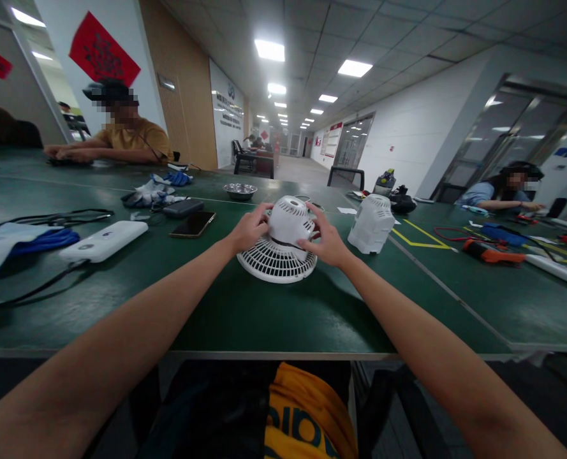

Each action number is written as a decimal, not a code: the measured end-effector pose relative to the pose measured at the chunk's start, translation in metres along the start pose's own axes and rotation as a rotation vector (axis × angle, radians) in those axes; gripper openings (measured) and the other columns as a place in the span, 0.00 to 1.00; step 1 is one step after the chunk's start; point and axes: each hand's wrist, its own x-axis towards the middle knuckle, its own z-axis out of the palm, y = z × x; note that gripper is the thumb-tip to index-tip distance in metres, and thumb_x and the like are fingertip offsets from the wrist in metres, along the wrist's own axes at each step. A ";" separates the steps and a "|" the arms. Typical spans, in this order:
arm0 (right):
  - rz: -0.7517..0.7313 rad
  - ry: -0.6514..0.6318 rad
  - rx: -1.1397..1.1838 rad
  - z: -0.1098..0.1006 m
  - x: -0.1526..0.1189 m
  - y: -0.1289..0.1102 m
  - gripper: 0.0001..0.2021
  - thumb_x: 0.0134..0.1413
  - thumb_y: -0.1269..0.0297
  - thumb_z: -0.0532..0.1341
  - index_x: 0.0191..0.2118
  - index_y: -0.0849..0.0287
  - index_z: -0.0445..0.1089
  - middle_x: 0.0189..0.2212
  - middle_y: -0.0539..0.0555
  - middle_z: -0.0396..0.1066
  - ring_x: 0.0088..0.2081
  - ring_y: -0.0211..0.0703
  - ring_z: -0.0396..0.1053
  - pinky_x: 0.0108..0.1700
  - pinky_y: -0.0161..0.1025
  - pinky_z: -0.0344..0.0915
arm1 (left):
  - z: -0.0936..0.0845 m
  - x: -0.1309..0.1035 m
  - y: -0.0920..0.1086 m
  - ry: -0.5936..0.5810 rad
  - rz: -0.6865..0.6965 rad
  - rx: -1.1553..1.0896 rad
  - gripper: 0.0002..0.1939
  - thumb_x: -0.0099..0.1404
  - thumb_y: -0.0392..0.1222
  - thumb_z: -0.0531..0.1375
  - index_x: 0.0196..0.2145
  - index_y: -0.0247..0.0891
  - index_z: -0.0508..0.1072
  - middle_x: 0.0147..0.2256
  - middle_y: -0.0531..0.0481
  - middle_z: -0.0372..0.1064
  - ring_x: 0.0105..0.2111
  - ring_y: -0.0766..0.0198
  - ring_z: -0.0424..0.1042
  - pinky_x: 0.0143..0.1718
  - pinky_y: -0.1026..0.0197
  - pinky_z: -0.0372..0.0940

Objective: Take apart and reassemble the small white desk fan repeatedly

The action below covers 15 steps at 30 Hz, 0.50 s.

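Observation:
A white fan motor housing [291, 220] stands on its round slotted grille [276, 264], which lies face down on the green table in front of me. My left hand [252, 229] curls round the left side of the housing, fingertips against it. From the right, my right hand [328, 239] grips the same housing, with its thumb low on the front and fingers at the vented side. Parts of the fingers behind the housing are hidden. Apart from my hands, to the right, stands a white vented plastic piece [372, 224].
On the left lie a phone [193, 224], a white power bank [105, 241] with a cable, and gloves [152, 192]. A metal bowl [240, 191] sits further back. An orange and black device [493, 252] is at right. People sit at both far sides.

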 end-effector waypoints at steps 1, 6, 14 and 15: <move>-0.008 -0.007 -0.006 -0.001 0.000 0.001 0.45 0.46 0.59 0.66 0.68 0.48 0.44 0.47 0.55 0.70 0.42 0.53 0.70 0.47 0.54 0.68 | -0.001 0.000 0.000 -0.007 0.015 0.000 0.29 0.56 0.39 0.53 0.56 0.33 0.66 0.41 0.45 0.75 0.39 0.52 0.73 0.43 0.53 0.64; -0.091 -0.041 -0.066 -0.004 0.001 0.005 0.45 0.45 0.62 0.64 0.68 0.49 0.44 0.52 0.57 0.66 0.49 0.59 0.67 0.49 0.54 0.68 | -0.001 0.003 -0.007 -0.113 0.120 0.026 0.23 0.61 0.50 0.55 0.47 0.31 0.73 0.41 0.41 0.73 0.37 0.54 0.70 0.39 0.56 0.63; -0.244 -0.070 -0.183 -0.007 0.003 0.011 0.46 0.46 0.59 0.63 0.68 0.51 0.39 0.62 0.60 0.57 0.56 0.64 0.62 0.53 0.63 0.64 | 0.004 0.008 -0.012 -0.151 0.140 0.247 0.29 0.53 0.63 0.62 0.42 0.34 0.72 0.37 0.42 0.70 0.34 0.56 0.69 0.34 0.56 0.63; -0.242 -0.070 -0.188 -0.007 0.003 0.011 0.46 0.46 0.59 0.64 0.68 0.51 0.39 0.63 0.60 0.56 0.57 0.65 0.61 0.54 0.63 0.64 | 0.004 0.008 -0.011 -0.154 0.141 0.252 0.30 0.53 0.63 0.62 0.42 0.34 0.71 0.38 0.41 0.70 0.35 0.56 0.69 0.35 0.56 0.63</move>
